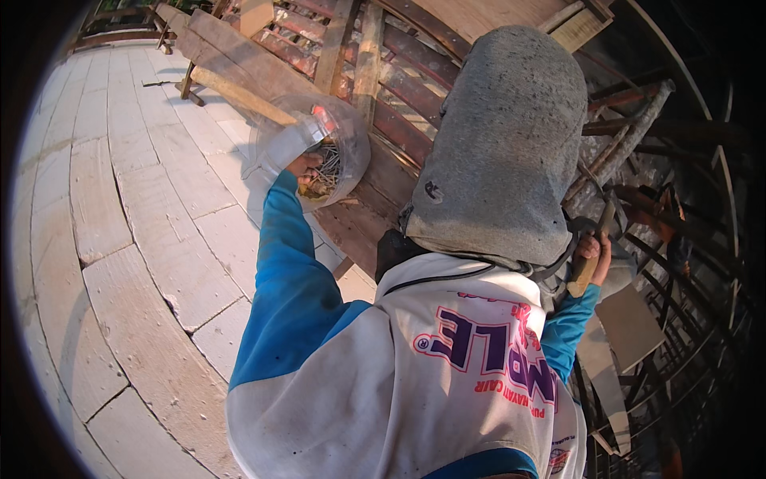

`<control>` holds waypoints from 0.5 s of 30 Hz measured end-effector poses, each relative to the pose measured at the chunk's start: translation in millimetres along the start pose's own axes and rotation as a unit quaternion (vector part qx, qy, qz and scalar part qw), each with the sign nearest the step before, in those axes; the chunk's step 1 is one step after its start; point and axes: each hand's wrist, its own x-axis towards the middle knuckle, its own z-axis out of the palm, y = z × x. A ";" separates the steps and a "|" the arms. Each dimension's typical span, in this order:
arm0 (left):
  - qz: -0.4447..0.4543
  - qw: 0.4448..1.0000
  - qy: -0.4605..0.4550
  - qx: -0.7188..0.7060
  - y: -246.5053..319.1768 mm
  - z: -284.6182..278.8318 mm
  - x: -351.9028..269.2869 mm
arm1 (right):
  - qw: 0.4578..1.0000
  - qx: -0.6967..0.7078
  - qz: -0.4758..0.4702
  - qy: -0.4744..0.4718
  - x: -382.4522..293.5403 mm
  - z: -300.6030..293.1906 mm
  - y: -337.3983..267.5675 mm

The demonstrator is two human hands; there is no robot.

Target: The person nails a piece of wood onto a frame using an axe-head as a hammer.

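My left hand (306, 167) reaches into a clear plastic tub (357, 149), its fingers at a heap of metal nails (329, 164). Whether it grips any nails cannot be made out. Inside the tub, a translucent plastic container (287, 146) with an orange-red part lies beside the hand. A long wooden handle (242, 96) slants out over the tub's far rim; its lower end is hidden. On my right side, my right hand (592, 254) is closed around the wooden handle of a hammer (579, 281). The hammer's head is partly visible beyond the fist.
The tub stands on a wooden plank (371, 185). Pale rectangular blocks (149, 203) form a surface on the left, with gaps between rows. My bent leg in grey trousers (502, 143) fills the middle. Reddish beams (407, 114) lie beyond; an open framework (670, 299) drops away at right.
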 end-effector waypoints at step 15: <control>-0.063 0.997 0.015 0.046 19.6 2.3 21.4 | 1.000 -0.013 -0.003 0.015 2.8 -2.5 0.6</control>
